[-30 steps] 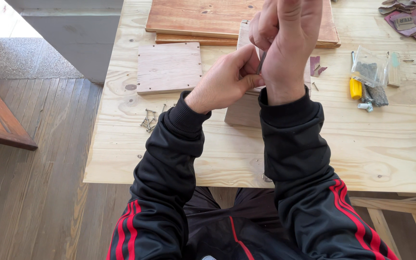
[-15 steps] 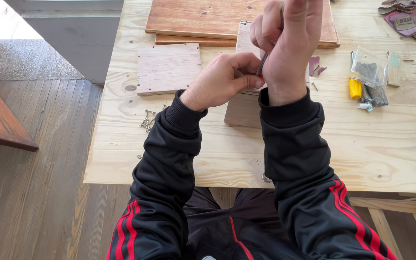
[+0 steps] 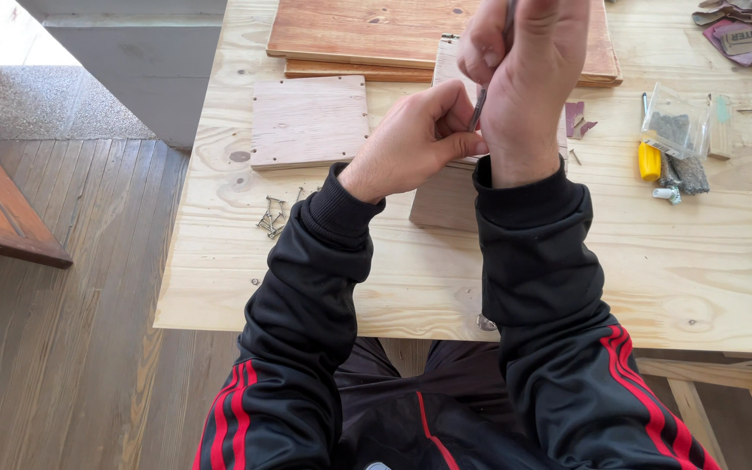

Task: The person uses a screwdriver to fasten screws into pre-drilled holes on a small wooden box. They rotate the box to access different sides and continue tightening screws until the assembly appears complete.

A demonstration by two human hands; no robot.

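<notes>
My right hand (image 3: 528,78) is raised above the table, closed around a thin metal tool whose grey shaft (image 3: 478,109) points down, probably a screwdriver; its handle is hidden in my fist. My left hand (image 3: 415,139) reaches across from the left, and its fingertips pinch the lower end of that shaft. Whether a screw sits at the tip is hidden. Both hands hover over a pale wooden board (image 3: 441,204) that lies flat on the light plywood table (image 3: 306,278).
A small square board (image 3: 309,120) lies left of my hands, with a pile of loose screws (image 3: 271,216) in front of it. Stacked reddish boards (image 3: 376,30) lie at the back. To the right are a yellow-handled screwdriver (image 3: 647,158), a plastic bag (image 3: 674,130) and sandpaper scraps (image 3: 750,35).
My left hand has shifted slightly right and up, closing its fingers on the shaft. My right hand stays where it was.
</notes>
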